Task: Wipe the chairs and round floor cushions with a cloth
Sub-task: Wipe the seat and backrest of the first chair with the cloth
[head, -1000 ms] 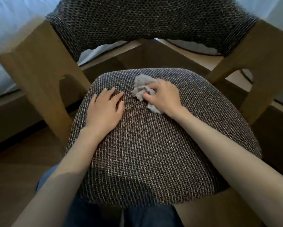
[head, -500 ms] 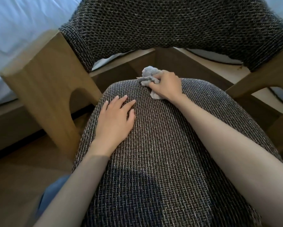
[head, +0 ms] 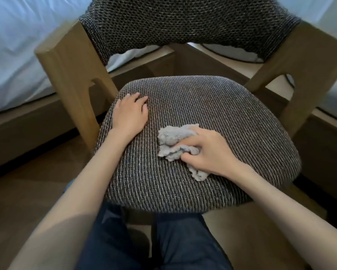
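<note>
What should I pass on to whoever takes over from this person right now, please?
Right hand: grips the crumpled grey cloth, pressed on the middle of the chair seat.
Left hand: flat on the seat's left side, holding nothing.
Done: this view does not show how much of the seat is wiped.
Left: probably the rest of the seat, the backrest and the wooden frame; no other chairs or round cushions are in view.
</note>
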A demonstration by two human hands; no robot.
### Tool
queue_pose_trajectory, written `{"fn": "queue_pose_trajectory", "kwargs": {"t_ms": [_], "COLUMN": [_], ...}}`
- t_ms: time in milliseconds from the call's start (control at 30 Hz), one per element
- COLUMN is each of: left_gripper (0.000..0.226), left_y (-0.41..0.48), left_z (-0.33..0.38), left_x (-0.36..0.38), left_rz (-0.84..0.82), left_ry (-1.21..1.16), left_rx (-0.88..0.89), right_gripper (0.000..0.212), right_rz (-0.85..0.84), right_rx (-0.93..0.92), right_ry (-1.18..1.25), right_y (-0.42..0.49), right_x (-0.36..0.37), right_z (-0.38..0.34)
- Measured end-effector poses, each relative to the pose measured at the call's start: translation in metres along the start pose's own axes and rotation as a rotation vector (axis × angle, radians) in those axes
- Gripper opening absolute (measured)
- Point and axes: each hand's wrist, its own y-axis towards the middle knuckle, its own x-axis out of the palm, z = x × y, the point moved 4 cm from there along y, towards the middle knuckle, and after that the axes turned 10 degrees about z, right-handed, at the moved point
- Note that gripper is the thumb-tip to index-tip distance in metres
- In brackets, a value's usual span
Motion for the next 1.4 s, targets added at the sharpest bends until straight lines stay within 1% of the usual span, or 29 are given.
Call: {"fn": "queue_pose_trajectory", "kwargs": {"t_ms": [33, 167, 300, 400, 500, 600, 767, 900, 1000, 1067, 1167, 1300, 1400], "left_gripper": [0.044, 0.046, 0.046, 0.043, 0.041, 0.040, 0.041, 0.042, 0.041, 0.041, 0.041, 0.040, 0.040], "left_y": [-0.002, -0.014, -0.031, -0.042, -0.046, -0.045, -0.034, -0.022, -0.015, -0.013, -0.013, -0.013, -0.014], "left_z": [0.000, -0.002, -0.007, -0.015, -0.020, -0.021, -0.032, -0.034, -0.036, -0.037, -0.037, -0.037, -0.035], "left_x": [-0.001, -0.003, -0.011, -0.019, -0.024, -0.024, -0.018, -0.011, -0.007, -0.006, -0.005, -0.006, -0.006], "left_rz": [-0.018, -0.065, -0.037, 0.008, 0.040, 0.054, 0.035, 0.040, 0.057, 0.073, 0.101, 0.120, 0.134], "left_ry": [0.005, 0.020, -0.024, -0.084, -0.135, -0.157, -0.220, -0.209, -0.216, -0.215, -0.214, -0.207, -0.208], "left_rx": [0.002, 0.016, 0.035, 0.023, -0.006, -0.017, -0.121, -0.118, -0.125, -0.130, -0.139, -0.157, -0.155], "right_gripper": [0.027, 0.030, 0.026, 0.024, 0.025, 0.025, 0.029, 0.027, 0.033, 0.036, 0.034, 0.041, 0.036], "right_rz": [0.010, 0.035, 0.036, 0.039, 0.045, 0.061, 0.111, 0.183, 0.202, 0.203, 0.209, 0.156, 0.055], "right_rx": [-0.006, -0.048, -0.092, -0.120, -0.103, -0.056, 0.037, 0.148, 0.215, 0.243, 0.245, 0.253, 0.206], "right_ry": [0.003, 0.016, 0.045, 0.045, 0.024, 0.003, -0.115, -0.164, -0.216, -0.216, -0.243, -0.262, -0.322], "right_y": [-0.010, -0.041, -0.054, -0.045, -0.030, 0.000, 0.079, 0.147, 0.191, 0.214, 0.238, 0.259, 0.263], "right_x": [-0.004, -0.010, 0.002, 0.012, 0.019, 0.029, 0.057, 0.077, 0.092, 0.098, 0.105, 0.110, 0.114], "right_z": [-0.005, -0.024, -0.043, -0.050, -0.046, -0.034, 0.008, 0.047, 0.073, 0.086, 0.096, 0.098, 0.094]}}
